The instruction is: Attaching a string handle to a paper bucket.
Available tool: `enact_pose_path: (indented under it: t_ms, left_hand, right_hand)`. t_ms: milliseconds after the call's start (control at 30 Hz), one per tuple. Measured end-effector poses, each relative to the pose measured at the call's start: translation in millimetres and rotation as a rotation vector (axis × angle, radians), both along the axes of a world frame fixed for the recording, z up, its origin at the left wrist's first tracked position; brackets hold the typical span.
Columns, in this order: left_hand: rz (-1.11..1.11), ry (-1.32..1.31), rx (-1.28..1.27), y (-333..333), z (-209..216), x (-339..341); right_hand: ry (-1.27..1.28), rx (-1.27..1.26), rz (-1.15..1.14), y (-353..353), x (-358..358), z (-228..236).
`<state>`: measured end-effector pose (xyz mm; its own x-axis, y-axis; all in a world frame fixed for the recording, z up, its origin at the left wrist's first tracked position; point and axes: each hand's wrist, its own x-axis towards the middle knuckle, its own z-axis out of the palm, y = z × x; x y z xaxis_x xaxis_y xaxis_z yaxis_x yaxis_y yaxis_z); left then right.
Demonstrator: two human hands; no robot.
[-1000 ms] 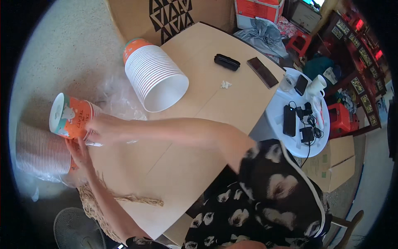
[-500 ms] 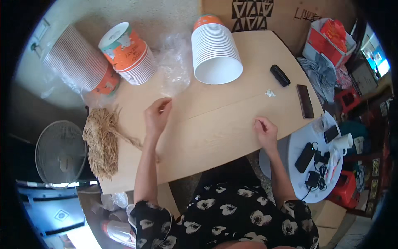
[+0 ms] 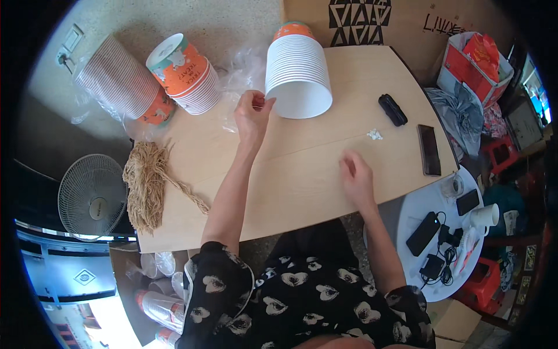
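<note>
- On the pale wooden table (image 3: 302,168), a stack of white paper cups (image 3: 296,70) lies on its side near the far edge.
- Left hand (image 3: 253,113) pinches the stack's rim, fingers curled.
- Right hand (image 3: 356,177) rests flat, fingers spread, holding nothing.
- Bare wood between the hands; black phone (image 3: 429,149) hugs the right edge.
- Beside the left edge, a fan (image 3: 93,195).
</note>
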<state>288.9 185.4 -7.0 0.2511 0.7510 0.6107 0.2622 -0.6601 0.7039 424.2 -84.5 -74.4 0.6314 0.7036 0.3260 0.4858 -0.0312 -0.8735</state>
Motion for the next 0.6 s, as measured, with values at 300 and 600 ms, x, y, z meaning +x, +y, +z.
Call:
enact_pose_path:
  t_ms: [300,600]
  left_hand:
    - [0.045,-0.021,-0.030,-10,-3,15]
    - [0.126,0.171,0.052,-24,0,-1]
  right_hand:
    - [-0.070,0.219,-0.117,134,62,-2]
    - [0.193,0.241,-0.103,137,45,24]
